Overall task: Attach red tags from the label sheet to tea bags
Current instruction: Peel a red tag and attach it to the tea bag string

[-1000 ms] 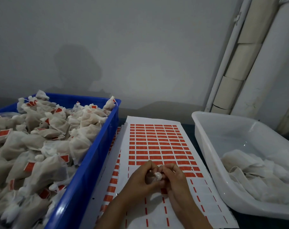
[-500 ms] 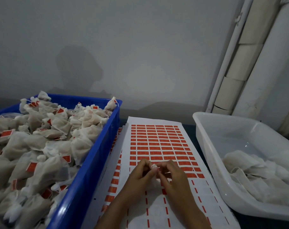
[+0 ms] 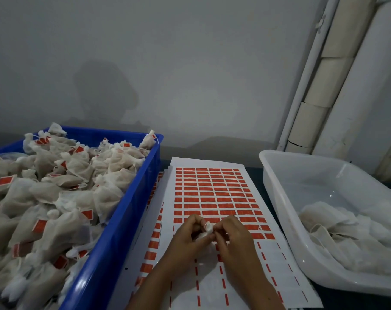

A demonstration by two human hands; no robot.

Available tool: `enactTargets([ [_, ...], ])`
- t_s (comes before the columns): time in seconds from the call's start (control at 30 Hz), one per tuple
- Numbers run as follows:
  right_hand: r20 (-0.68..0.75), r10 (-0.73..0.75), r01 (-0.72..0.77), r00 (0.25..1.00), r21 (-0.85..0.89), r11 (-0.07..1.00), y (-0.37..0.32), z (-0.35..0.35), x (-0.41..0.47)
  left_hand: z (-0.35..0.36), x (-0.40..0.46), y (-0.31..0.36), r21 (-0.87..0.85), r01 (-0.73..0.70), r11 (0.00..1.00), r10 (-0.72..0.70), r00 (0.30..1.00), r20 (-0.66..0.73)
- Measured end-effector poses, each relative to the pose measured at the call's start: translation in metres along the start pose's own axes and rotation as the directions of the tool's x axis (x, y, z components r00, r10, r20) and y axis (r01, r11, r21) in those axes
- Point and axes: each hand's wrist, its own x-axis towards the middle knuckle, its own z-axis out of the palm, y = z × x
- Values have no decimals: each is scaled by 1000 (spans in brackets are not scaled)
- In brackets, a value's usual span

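Hands (image 3: 209, 237) around tea bag (image 3: 206, 229)

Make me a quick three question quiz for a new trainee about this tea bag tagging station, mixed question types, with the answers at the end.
1. True or false: the blue crate on the left holds tea bags that already carry red tags.
2. Multiple choice: where do both hands work? A) inside the white tub B) over the label sheet C) inside the blue crate
3. Fill in: the near rows of the label sheet are mostly ____ of red tags.

Key:
1. True; red tags show among the tagged tea bags.
2. B; the left hand and right hand pinch a small white tea bag between them, above the sheet. The white tub holds untagged bags.
3. Stripped.
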Motion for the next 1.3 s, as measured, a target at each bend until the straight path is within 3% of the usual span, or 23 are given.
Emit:
enactTargets([
  [0.17, 25, -15, 16, 1000, -16, 1000, -3, -1, -1, -1, -1, 1, 29, 29, 999, -27, 999, -44],
  [0.3, -44, -122, 112, 992, -175, 978, -5, -3, 3, 0, 1, -1, 104, 3, 995, 4, 998, -62],
  [0.37, -60, -139, 127, 988, -174, 977, -6, -3, 3, 2, 2, 0, 126, 2, 992, 7, 997, -71],
  [0.8, -120, -29, 18, 992, -95, 995, -6, -1, 4, -2, 4, -3, 213, -78, 974, 111, 983, -144],
  [1.17, 130, 82, -65, 988, -129, 989, 4, 0, 3, -3, 1, 0, 222, -28, 975, 55, 991, -119],
  [1.3, -15, 164, -165, 986, -88, 982, -3, -3, 2, 0, -2, 0, 227, -71, 971, 96, 990, -102],
])
